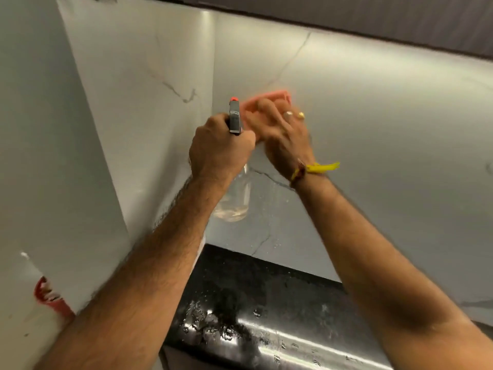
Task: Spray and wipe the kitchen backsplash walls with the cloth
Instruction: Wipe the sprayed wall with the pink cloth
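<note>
A person's right hand [282,129] presses a soft, pliant orange cloth [262,101] flat-fingered against the grey marble-veined backsplash [373,116], while the left hand [218,150] fists a light, near-empty clear spray bottle [236,198] by its neck.

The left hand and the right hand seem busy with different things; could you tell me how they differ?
The left hand is closed in a fist around the spray bottle, while the right hand lies flat, pressing the orange cloth against the backsplash. The right hand wears rings and a yellow wrist thread; the left shows none. Both are raised near the corner.
</note>
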